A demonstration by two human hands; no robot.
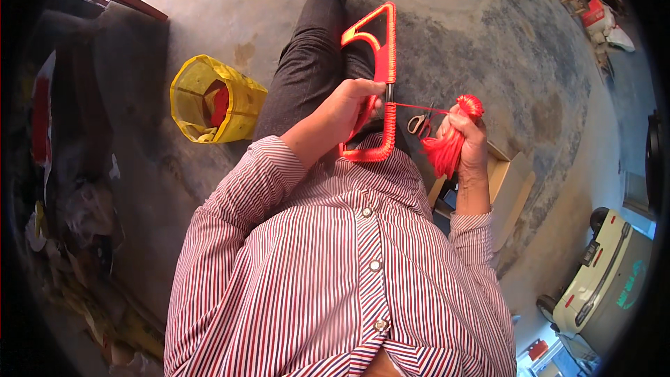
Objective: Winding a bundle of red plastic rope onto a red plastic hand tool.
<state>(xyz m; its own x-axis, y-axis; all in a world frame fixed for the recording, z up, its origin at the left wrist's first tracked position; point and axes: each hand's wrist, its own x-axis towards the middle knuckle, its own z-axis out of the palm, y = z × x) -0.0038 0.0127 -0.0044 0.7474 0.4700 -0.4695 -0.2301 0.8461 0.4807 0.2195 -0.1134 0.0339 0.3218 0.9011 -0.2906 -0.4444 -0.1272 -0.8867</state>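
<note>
My left hand (354, 103) is closed on an angular frame (391, 45) over my lap, its rod wrapped in red and gold cord. A short dark stretch of bare rod shows beside my thumb, between two wrapped lengths. Out to the right, my right hand (469, 141) grips a bundle of red cord (444, 153), its loose strands hanging toward my lap and a coiled end sticking out at the top. One taut red strand runs from the frame across to that bundle. Scissors (417, 124) with pale handles lie between the frame and my right hand.
A yellow bin-like bag (241, 103) with red material inside stands left of my legs. By my right forearm is an open tan box (515, 178). Clutter (599, 21) lies at the far right, and a pale green vehicle (593, 272) stands at lower right. The concrete floor (447, 0) surrounds me.
</note>
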